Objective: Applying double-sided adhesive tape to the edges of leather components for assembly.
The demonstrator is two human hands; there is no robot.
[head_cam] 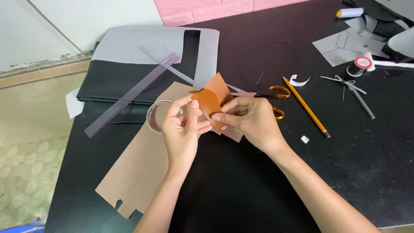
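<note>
While both hands pinch it, the small tan leather piece point(211, 105) is held above the black table point(241, 190).
Left hand point(183, 129) and right hand point(250, 121) grip its folded edge; scissors point(276, 97), pencil point(306, 108), ruler point(133, 95) lie unused behind.

Black worktable point(241, 190) filling most of the view, matte, evenly lit by soft daylight without hard shadows. Beyond its far edge, pink brick-patterned wall panel point(207, 9); to the left of that, plain white wall point(86, 17) with a worn, chipped base strip. Down at the left, beige tiled floor point(30, 129), paler patterned tiles nearer the lower corner.
</note>
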